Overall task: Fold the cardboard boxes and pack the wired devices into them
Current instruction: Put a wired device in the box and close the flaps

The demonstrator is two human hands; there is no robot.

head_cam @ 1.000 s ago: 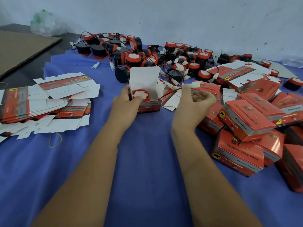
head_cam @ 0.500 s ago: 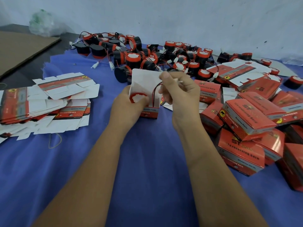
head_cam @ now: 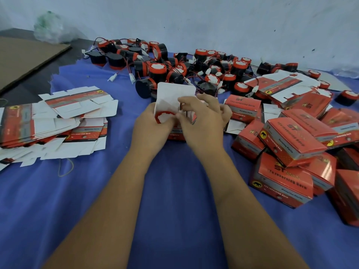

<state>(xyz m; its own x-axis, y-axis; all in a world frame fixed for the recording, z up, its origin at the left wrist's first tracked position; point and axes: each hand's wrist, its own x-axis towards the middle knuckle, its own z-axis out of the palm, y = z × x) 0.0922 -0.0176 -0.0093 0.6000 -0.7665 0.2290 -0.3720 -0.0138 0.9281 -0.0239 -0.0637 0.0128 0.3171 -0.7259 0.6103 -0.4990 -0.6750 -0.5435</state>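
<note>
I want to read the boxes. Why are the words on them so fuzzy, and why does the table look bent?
Head view: the wide lens curves the blue cloth and stretches both arms; the red boxes are soft, so only big letters read; the fingers of the right hand are slightly smeared at the open box that the left hand grips; light is even, with faint shine on the boxes.

I see a matt blue cloth (head_cam: 174, 191) with a smooth weave under everything. The folded boxes (head_cam: 291, 140) are glossy printed red card, while the flat box blanks (head_cam: 58, 117) show matt white paperboard inside. I read the wired devices (head_cam: 157, 71) as black and red plastic; the corrugated cardboard sheet (head_cam: 25, 57) is dull brown.
</note>
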